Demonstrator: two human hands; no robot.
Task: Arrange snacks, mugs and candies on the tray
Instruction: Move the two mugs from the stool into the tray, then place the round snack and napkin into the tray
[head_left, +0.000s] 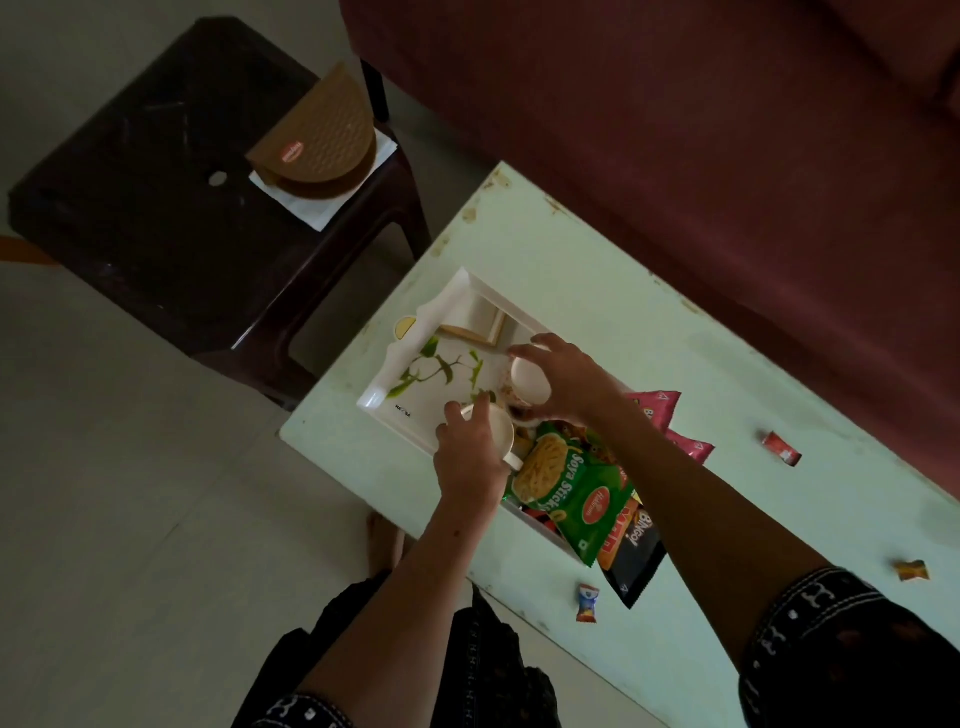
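Observation:
A white tray (410, 364) with a green leaf print lies on the pale green table (727, 415). My left hand (470, 457) grips a white mug (501, 434) from above at the tray's near edge. My right hand (563, 379) grips a second white mug (530, 382) over the tray's middle. Snack packets are piled on the tray's right part: a green Soya Sticks packet (569, 488) on top, an orange and black Bingo packet (631, 551) beneath it, pink packets (660, 410) behind my right forearm. Three wrapped candies lie loose on the table: red (782, 448), orange (911, 570), blue-and-red (587, 603).
A dark plastic stool (156, 171) stands left of the table, carrying a brown half-round box (319, 137) on white paper. A maroon sofa (675, 130) runs behind the table. My bare foot (384, 540) is on the tiled floor by the table's near edge.

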